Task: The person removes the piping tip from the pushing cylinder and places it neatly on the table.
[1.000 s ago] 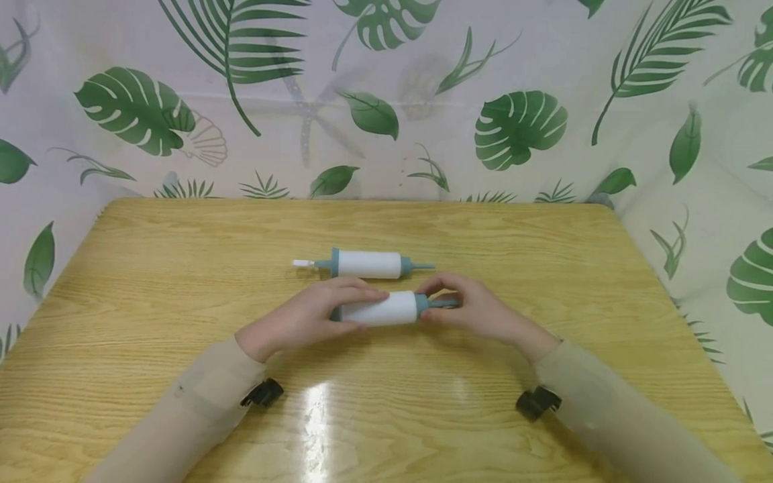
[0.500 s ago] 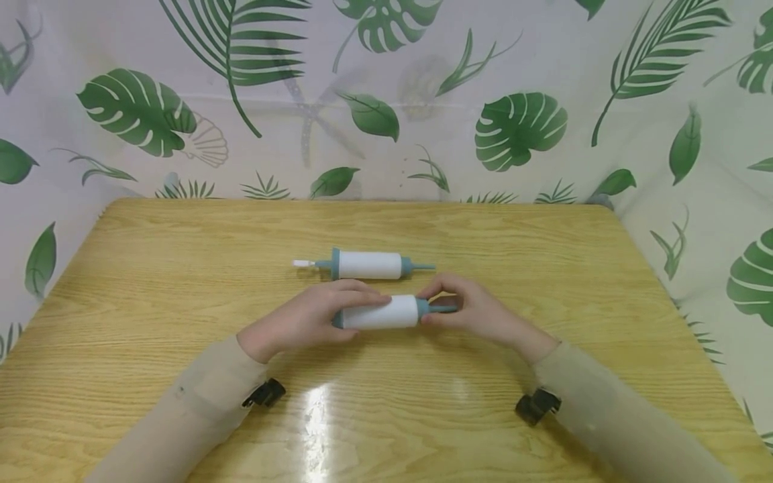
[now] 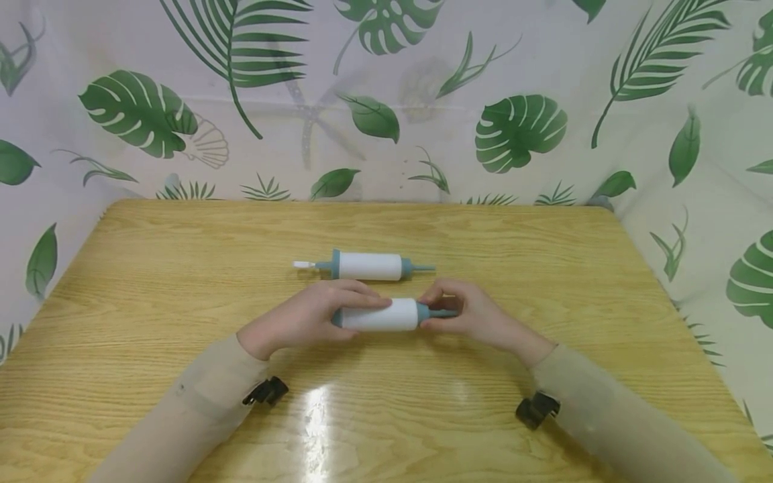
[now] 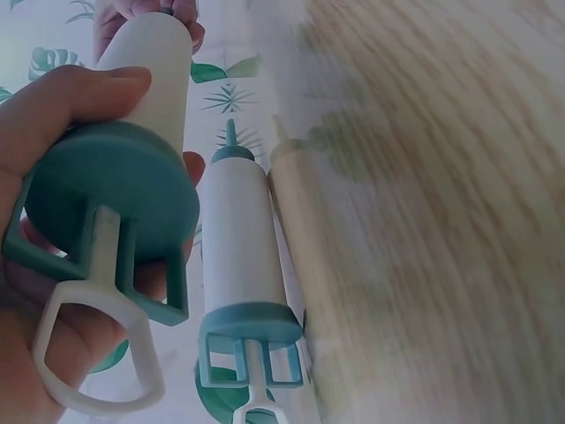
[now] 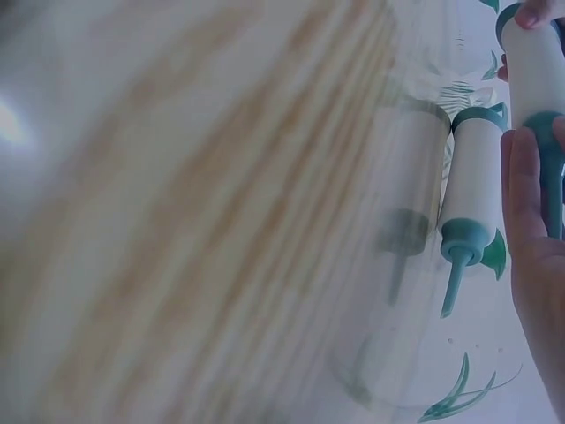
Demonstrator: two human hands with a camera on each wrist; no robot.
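My left hand (image 3: 311, 318) grips the white barrel of a large syringe (image 3: 389, 315), thumb along the near side and fingers over the top. Its teal end flange (image 4: 115, 181) and white pull ring (image 4: 97, 344) show in the left wrist view, against the palm. My right hand (image 3: 474, 314) pinches the teal nozzle cap (image 3: 423, 312) at the other end. The thin nozzle points right, between thumb and fingers. Just behind lies a second matching syringe (image 3: 370, 265), which neither hand holds; its nozzle points right and its white pull ring (image 3: 303, 264) left.
Both syringes are over a glossy wooden table (image 3: 398, 416). A leaf-printed curtain (image 3: 435, 134) rises behind the table's far edge and along its sides. Black wrist mounts (image 3: 266, 391) sit on the beige sleeves (image 3: 181, 409).
The held syringe has shifted slightly toward the person, both hands with it. The hands keep their holds, and the second syringe stays where it lay.
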